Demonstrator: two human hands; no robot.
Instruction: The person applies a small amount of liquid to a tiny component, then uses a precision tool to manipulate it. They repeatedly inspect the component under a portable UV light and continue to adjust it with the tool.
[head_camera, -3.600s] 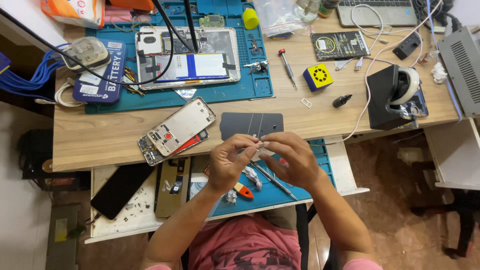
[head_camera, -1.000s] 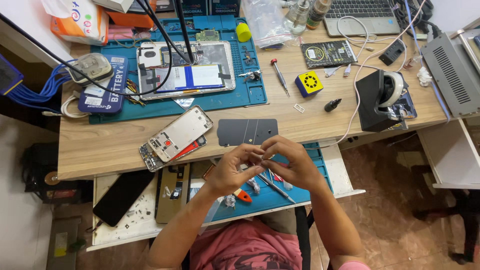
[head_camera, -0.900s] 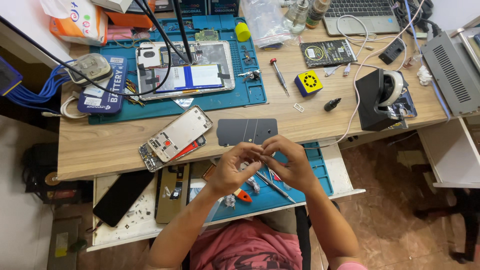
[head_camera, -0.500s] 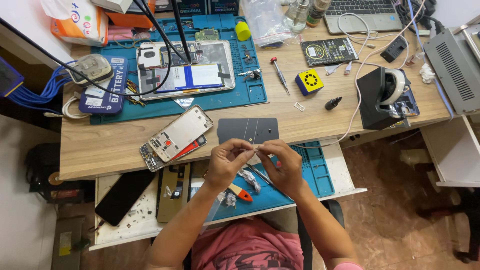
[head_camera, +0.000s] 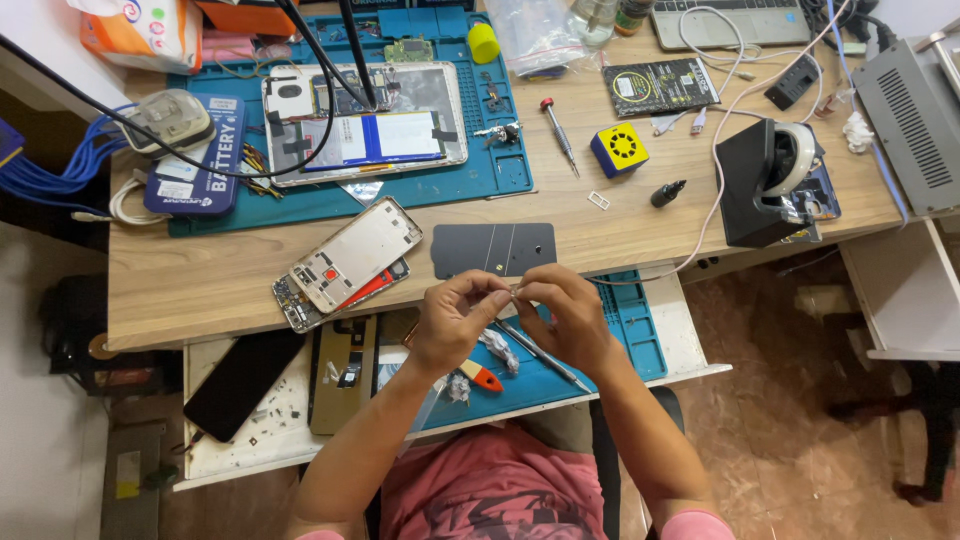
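Since half a second ago our hands have barely shifted: they stay together over the pull-out tray, fingertips meeting as before, and the view has only nudged.

Landmark: the dark grey back cover (head_camera: 494, 249) lying flat at the desk's front edge. Everything below is placed from it.

- Left hand (head_camera: 455, 320), just in front of the cover: fingers curled, thumb and forefinger pinched on a tiny pale part (head_camera: 514, 291). Too small to tell what kind.
- Right hand (head_camera: 563, 315), beside the left, in front of the cover: also curled, fingertips closed on the same part from the other side. We judge the two-handed pinch steadies something too small for one hand.
- The part sits between both sets of fingertips, held up off the tray, just in front of the cover's near edge.
- Under the hands: blue work mat (head_camera: 632, 325) on the tray, probably to keep small bits from rolling off.
- On the mat, in front of the cover: metal tweezers (head_camera: 545, 355) and an orange-tipped pry tool (head_camera: 481, 376), close by the hands.
- Left of the cover: opened phone chassis (head_camera: 352, 261), innards up.
- Behind the cover, further up the desk: opened tablet (head_camera: 370, 120) on a second blue mat.
- Behind and right of the cover: red-capped screwdriver (head_camera: 556, 131), yellow cube-shaped tool (head_camera: 619, 150).
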